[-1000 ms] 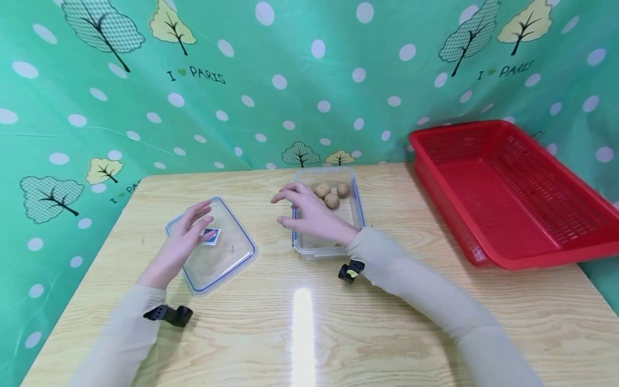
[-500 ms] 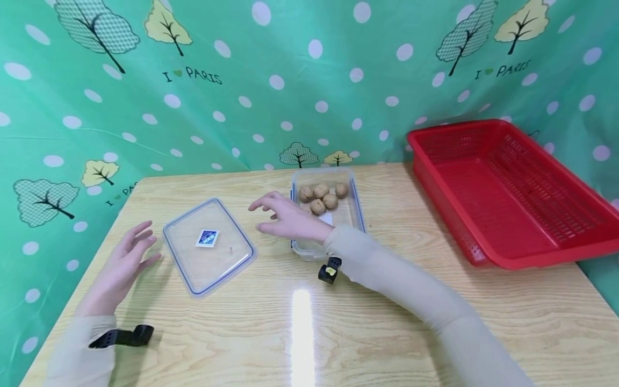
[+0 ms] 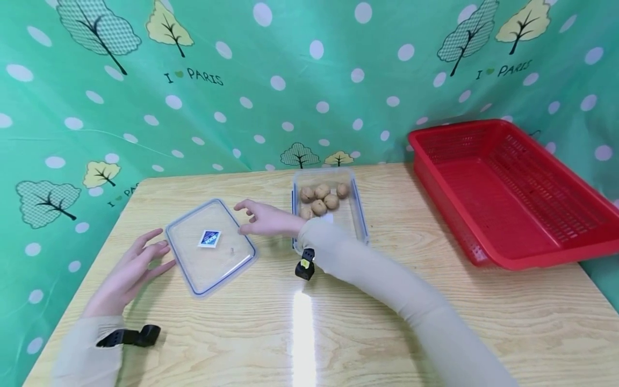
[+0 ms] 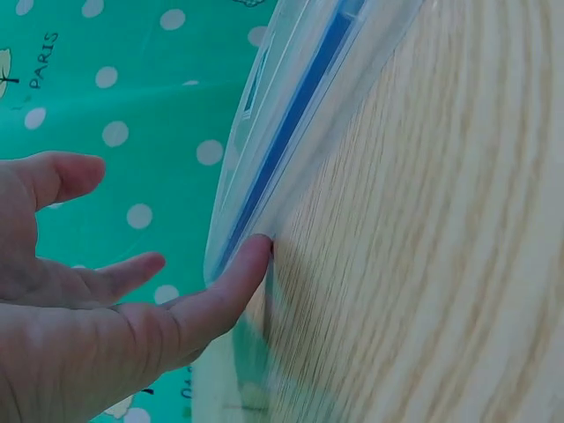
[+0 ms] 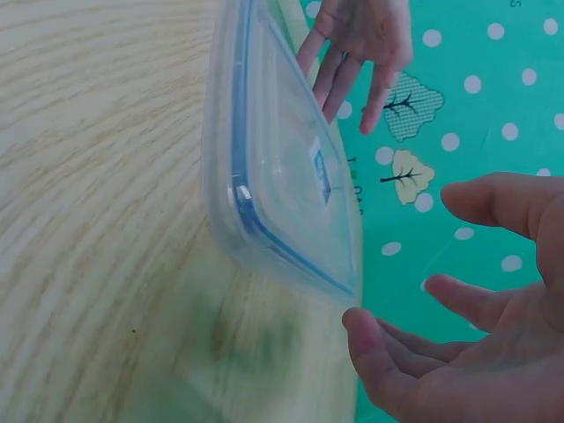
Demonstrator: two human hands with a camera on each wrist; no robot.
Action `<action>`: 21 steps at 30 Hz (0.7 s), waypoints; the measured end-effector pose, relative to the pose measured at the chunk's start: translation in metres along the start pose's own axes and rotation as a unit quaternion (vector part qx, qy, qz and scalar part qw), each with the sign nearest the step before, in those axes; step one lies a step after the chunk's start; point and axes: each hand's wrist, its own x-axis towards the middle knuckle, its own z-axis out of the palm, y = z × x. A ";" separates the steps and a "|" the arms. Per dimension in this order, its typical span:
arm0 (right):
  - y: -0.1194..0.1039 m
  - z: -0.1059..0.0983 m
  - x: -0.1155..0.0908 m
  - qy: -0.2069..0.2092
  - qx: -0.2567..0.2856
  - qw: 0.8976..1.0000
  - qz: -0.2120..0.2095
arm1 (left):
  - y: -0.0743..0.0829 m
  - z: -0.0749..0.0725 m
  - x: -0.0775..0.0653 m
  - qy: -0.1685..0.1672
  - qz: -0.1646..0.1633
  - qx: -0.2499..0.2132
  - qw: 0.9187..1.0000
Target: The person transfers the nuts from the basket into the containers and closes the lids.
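Observation:
A clear plastic lid [image 3: 213, 274] with a blue seal and a small blue-and-white label lies on the table. At its left edge is my left hand [image 3: 130, 277], fingers relaxed and spread; in the left wrist view one fingertip meets or nearly meets the lid's rim [image 4: 286, 141]. My right hand [image 3: 271, 219] hovers by the lid's right edge, holding nothing, its fingers loosely bent. The right wrist view has the lid [image 5: 282, 176] between both hands. Behind my right forearm stands a clear container [image 3: 359, 207] holding several walnuts [image 3: 322, 191], partly hidden by the sleeve.
A large red plastic basket [image 3: 515, 215] stands on the right side of the wooden table [image 3: 367, 333]. Behind the table hangs a green dotted cloth [image 3: 261, 107]. A bright light reflection runs down the table's middle front.
My right hand has moved left from over the container to beside the lid, uncovering more walnuts. My left hand drew back left off the lid, then came slightly back to its left edge.

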 end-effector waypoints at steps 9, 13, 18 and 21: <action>0.011 0.000 0.009 0.012 0.048 0.999 0.017 | 0.002 0.012 0.015 -0.002 0.009 -0.016 1.000; 0.016 -0.002 0.013 0.029 0.080 0.995 0.049 | 0.006 0.020 0.023 -0.002 0.003 -0.018 1.000; 0.018 -0.003 0.016 0.039 0.118 0.990 0.073 | 0.011 0.028 0.031 0.003 0.000 -0.038 0.999; 0.019 -0.004 0.017 0.039 0.141 0.986 0.077 | 0.013 0.032 0.036 0.004 0.004 -0.040 0.999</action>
